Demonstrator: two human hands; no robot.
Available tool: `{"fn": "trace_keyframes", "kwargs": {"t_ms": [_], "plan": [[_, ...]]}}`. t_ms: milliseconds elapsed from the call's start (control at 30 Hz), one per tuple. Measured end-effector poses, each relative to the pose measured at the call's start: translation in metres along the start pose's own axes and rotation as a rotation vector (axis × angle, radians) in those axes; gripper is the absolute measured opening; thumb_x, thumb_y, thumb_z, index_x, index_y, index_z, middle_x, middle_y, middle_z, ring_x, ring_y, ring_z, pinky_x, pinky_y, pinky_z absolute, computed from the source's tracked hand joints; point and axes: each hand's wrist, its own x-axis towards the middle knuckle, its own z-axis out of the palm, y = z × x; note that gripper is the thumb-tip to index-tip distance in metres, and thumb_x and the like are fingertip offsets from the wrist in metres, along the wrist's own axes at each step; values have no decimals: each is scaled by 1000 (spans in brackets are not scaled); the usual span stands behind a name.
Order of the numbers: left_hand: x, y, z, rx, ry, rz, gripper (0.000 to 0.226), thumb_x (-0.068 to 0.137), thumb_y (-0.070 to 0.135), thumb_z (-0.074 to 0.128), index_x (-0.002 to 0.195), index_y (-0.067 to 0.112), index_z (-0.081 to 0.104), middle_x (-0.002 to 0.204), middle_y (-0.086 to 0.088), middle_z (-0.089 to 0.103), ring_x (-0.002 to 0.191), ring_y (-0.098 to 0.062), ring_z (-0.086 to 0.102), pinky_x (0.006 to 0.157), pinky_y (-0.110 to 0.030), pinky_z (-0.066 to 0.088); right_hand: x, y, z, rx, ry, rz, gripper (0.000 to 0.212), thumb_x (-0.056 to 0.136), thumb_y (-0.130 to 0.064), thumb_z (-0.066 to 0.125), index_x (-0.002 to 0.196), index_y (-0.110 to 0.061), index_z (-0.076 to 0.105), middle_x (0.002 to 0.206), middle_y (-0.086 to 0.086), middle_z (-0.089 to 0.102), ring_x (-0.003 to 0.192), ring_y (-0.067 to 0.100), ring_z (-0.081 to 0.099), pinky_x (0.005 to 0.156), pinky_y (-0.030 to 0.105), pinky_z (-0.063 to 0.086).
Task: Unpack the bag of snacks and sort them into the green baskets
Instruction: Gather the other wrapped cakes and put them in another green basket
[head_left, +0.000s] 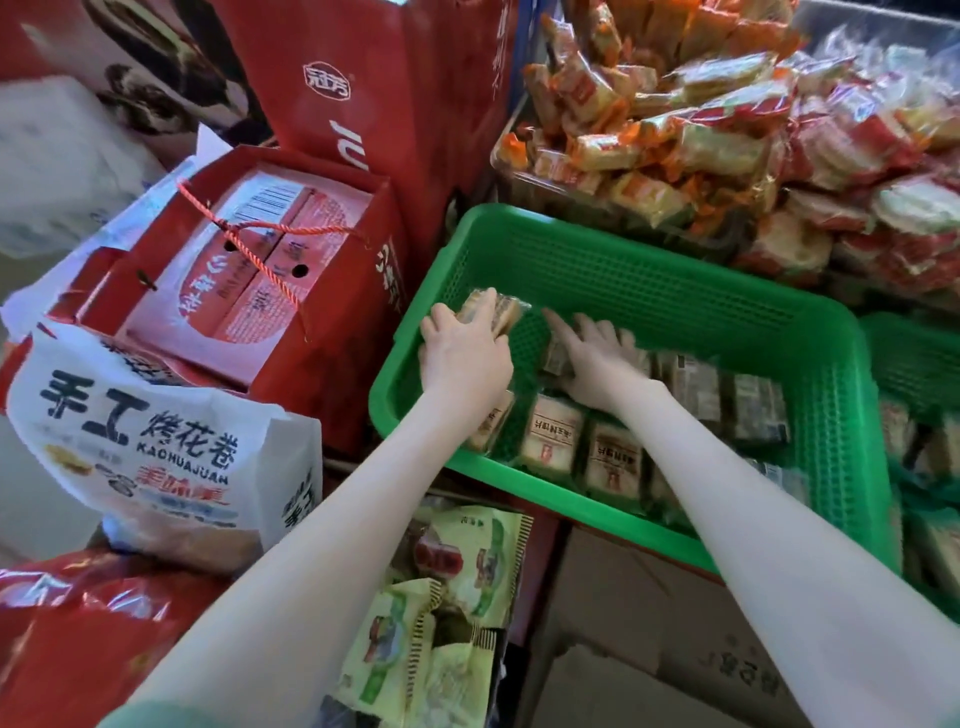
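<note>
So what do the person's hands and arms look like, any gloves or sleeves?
No gloves: the left hand and right hand are bare, with no rings, watch or bracelet showing. Both forearms are uncovered too. A strip of pale green sleeve shows on the left arm at the picture's bottom edge.

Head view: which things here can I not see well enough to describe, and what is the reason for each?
All in the head view.
- Held packets in the left hand: count unclear, the hand covers them.
- Right hand: motion blur; contact with the laid packets below cannot be told.
- Second green basket: cut off by the right edge.
- White bag: small lower print is blurred.
</note>
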Motion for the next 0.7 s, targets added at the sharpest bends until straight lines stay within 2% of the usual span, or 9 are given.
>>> {"fn": "trace_keyframes", "kwargs": {"t_ms": [67,133,233,400,467,533,600,700], "plan": [[7,4,0,10,-22,2,58,100,34,40,153,32,15,136,-20,30,122,-34,30,98,-41,35,4,3,0,-62,-26,20,89,90,-44,58,153,-33,-4,151,14,30,142,31,18,115,53,4],[13,10,2,8,-39,0,59,100,32,40,153,32,14,137,-21,29,122,-34,30,97,-42,35,6,7,-2,-82,-81,21,89,87,-46,58,153,-31,1,146,15,35,141,30,22,115,54,-4],[18,23,8,7,-74,8,60,100,30,40,154,31,13,137,-20,27,121,-34,30,96,-41,36,-4,18,-6,-9,-145,-20,85,86,-44,61,153,-31,9,148,13,30,141,31,21,116,51,-2],[24,49,29,48,-156,65,63,100,28,43,154,31,11,137,-17,25,124,-33,27,96,-38,36,-34,48,-10,107,-144,85,90,87,-65,50,153,-33,-3,160,7,8,147,26,6,117,46,-1],[20,58,39,96,-236,81,66,100,34,44,154,29,7,144,-19,17,130,-35,21,100,-40,34,-39,57,-7,73,-179,125,91,86,-69,45,154,-28,1,160,6,11,147,24,8,118,47,-1],[13,66,47,110,-393,102,66,101,45,39,154,27,4,152,-21,3,139,-37,8,108,-47,27,-40,63,-6,26,-168,138,91,85,-70,45,154,-24,6,160,5,15,147,23,11,117,51,-2],[6,71,50,106,-539,122,63,102,48,31,154,27,3,156,-20,-5,144,-36,-1,113,-51,19,-42,65,-7,-24,-143,133,90,86,-69,45,154,-26,6,160,3,14,147,23,9,115,52,-6],[1,77,48,159,-514,153,52,105,38,26,153,28,9,155,-20,1,142,-36,5,112,-55,15,-51,66,-9,-7,-79,106,89,86,-66,48,154,-26,6,161,3,10,148,23,6,115,52,-6]]}}
